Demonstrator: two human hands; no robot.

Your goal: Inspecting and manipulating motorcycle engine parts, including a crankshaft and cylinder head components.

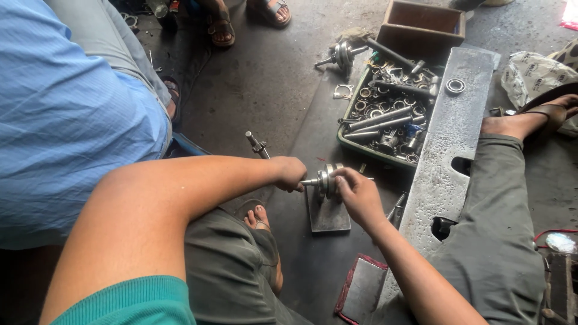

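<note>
A metal shaft assembly with round discs (326,179) lies across a small flat steel plate (328,218) on the floor. My left hand (289,173) is closed around the thin shaft end on its left side. My right hand (356,191) grips the disc part from the right, fingers curled over it. Both forearms reach in from the lower left and lower right.
A green tray (344,139) full of bearings, rods and metal parts sits beyond. A long thick steel slab (445,150) with a bearing (455,85) on it lies at right. A brown box (421,27), a second shaft assembly (342,55), another person in blue at left, sandalled feet.
</note>
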